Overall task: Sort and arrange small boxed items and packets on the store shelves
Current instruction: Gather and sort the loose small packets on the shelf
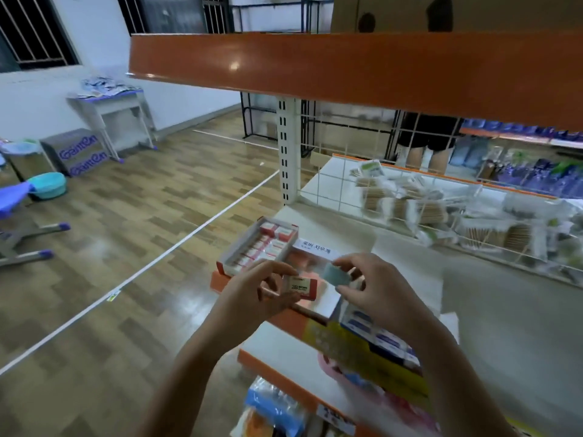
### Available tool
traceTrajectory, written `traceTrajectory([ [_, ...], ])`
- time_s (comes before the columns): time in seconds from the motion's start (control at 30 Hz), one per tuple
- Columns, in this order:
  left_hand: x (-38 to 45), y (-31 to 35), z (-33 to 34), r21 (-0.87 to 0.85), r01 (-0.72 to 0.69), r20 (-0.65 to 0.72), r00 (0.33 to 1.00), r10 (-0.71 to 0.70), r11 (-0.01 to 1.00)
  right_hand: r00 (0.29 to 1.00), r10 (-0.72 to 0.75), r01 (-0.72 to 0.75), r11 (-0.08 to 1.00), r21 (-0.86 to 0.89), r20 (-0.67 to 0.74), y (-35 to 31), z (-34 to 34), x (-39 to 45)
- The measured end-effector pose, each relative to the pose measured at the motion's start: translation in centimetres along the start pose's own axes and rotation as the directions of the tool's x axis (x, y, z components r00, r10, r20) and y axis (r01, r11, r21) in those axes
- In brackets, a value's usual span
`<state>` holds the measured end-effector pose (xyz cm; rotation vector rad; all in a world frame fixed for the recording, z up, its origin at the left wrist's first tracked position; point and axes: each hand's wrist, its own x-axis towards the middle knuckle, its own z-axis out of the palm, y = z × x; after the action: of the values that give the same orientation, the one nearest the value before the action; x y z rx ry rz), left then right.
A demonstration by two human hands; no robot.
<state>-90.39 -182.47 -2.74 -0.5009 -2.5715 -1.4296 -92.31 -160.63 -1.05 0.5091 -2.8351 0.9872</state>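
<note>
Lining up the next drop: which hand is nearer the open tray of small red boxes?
Left. The left hand, holding a small box, sits just in front of the tray. The right hand is farther off to the tray's right.

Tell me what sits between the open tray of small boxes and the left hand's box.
Head view: nothing. The tray borders the left hand holding the small box.
</note>
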Motion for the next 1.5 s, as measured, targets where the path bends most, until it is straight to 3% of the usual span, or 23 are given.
traceTrajectory([
  [0.23, 6.4, -4.4, -2.8, 0.042, -0.067, 0.083, 0.995, 0.064, 0.997, 0.984, 0.167, -0.144, 0.954, -0.262, 0.066, 0.1, 3.2, 5.9],
  [0.6, 12.7, -9.2, -4.9, -0.052, -0.197, 0.337, 0.919, 0.203, 0.979, 0.876, 0.468, -0.469, 0.771, -0.430, -0.117, -2.4, 8.3, 7.7],
  [0.8, 13.7, -10.3, -5.7, -0.092, -0.266, 0.422, 0.863, 0.280, 0.959, 0.811, 0.541, -0.584, 0.729, -0.356, -0.222, -3.1, 9.7, 8.0],
  [1.1, 14.1, -11.3, -7.2, -0.133, -0.256, 0.468, 0.835, 0.288, 0.958, 0.775, 0.551, -0.629, 0.720, -0.293, -0.310, -2.0, 11.6, 8.4],
  [1.4, 14.4, -9.9, -6.0, -0.165, -0.307, 0.501, 0.793, 0.348, 0.937, 0.745, 0.611, -0.667, 0.687, -0.287, -0.268, -1.9, 12.0, 8.1],
  [1.5, 14.6, -8.7, -4.8, -0.163, -0.350, 0.511, 0.770, 0.382, 0.923, 0.739, 0.592, -0.669, 0.699, -0.253, -0.322, -3.0, 10.6, 7.0],
])
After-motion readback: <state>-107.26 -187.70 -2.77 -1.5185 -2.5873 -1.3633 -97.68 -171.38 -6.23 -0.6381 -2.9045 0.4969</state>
